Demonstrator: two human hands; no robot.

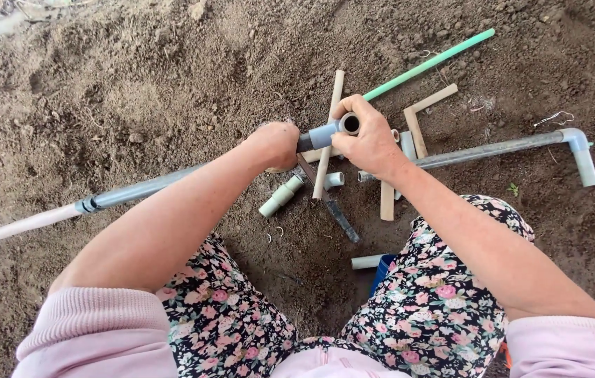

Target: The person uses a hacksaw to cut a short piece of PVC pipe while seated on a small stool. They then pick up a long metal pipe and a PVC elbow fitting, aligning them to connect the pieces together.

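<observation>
Seen from the head camera, bare, lumpy brown soil covers the whole ground outdoors. The left hand is clenched around a long grey pipe; the right hand pinches its grey coupling. Pipe offcuts, a green tube and an elbowed pipe lie scattered beyond the knees.

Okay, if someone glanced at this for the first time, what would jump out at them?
First, the two hands at centre: the left hand grips a long grey pipe while the right hand holds a fitting at its end. Around them, pipe offcuts litter the bare soil, with a green pipe above.
</observation>
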